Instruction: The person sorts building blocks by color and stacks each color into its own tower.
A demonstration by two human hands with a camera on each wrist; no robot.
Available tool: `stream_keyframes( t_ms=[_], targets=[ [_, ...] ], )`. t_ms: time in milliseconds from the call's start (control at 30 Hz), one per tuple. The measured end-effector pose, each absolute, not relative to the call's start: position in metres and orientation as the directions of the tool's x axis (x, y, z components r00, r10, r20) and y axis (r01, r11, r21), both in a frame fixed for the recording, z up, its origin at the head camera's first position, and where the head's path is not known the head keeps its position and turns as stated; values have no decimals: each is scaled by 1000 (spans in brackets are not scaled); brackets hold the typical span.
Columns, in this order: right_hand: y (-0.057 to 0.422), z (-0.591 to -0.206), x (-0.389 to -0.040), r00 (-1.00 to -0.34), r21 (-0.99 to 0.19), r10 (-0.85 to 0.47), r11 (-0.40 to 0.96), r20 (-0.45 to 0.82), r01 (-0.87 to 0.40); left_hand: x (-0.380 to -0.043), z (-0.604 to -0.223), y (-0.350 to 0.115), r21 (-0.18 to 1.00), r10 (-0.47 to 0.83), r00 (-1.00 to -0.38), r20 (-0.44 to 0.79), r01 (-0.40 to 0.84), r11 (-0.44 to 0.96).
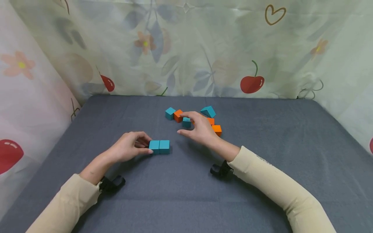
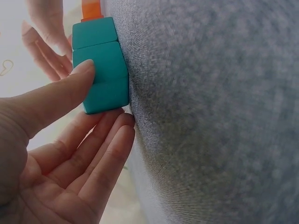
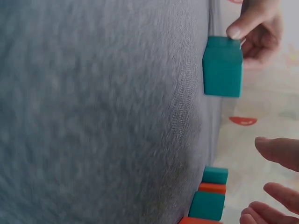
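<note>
Two teal cubes sit side by side, touching, on the grey cloth. My left hand (image 1: 128, 149) holds the left cube (image 1: 154, 147) between thumb and fingers; in the left wrist view the thumb (image 2: 84, 70) lies on its side. The right cube (image 1: 164, 147) is flush against it. My right hand (image 1: 201, 131) hovers by the loose blocks with thumb and fingers spread and nothing between them. Nearest to it are a teal block (image 1: 186, 122) and an orange cube (image 1: 178, 116). This hand partly covers the orange blocks behind it.
Beyond the right hand lie another teal cube (image 1: 170, 113), a teal triangular block (image 1: 208, 111) and orange blocks, one of them (image 1: 217, 130) beside the wrist. A grey cloth (image 1: 262, 129) covers the table. Patterned curtains (image 1: 186, 48) hang at the back and sides.
</note>
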State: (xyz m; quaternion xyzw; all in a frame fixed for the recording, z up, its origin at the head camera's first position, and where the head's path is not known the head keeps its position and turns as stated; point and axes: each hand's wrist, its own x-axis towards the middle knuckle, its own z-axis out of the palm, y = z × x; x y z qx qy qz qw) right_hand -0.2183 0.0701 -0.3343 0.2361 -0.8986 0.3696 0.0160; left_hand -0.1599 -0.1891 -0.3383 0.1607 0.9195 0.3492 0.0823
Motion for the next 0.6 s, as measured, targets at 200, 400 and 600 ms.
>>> stream_keyframes(
  t_ms=[200,400,600],
  targets=[
    [73,-336,-227,-894,-643,-408,638,185,-424,-161,-340,-190,665,361,-932,-35,248,704],
    [73,-336,-233,-918,-623,-379,691,120,-367,-161,-340,-190,669,361,-932,-36,246,702],
    [70,-334,-239,-937,-592,-342,742,68,-314,-162,-338,-190,665,367,-930,-32,254,702]
  ],
)
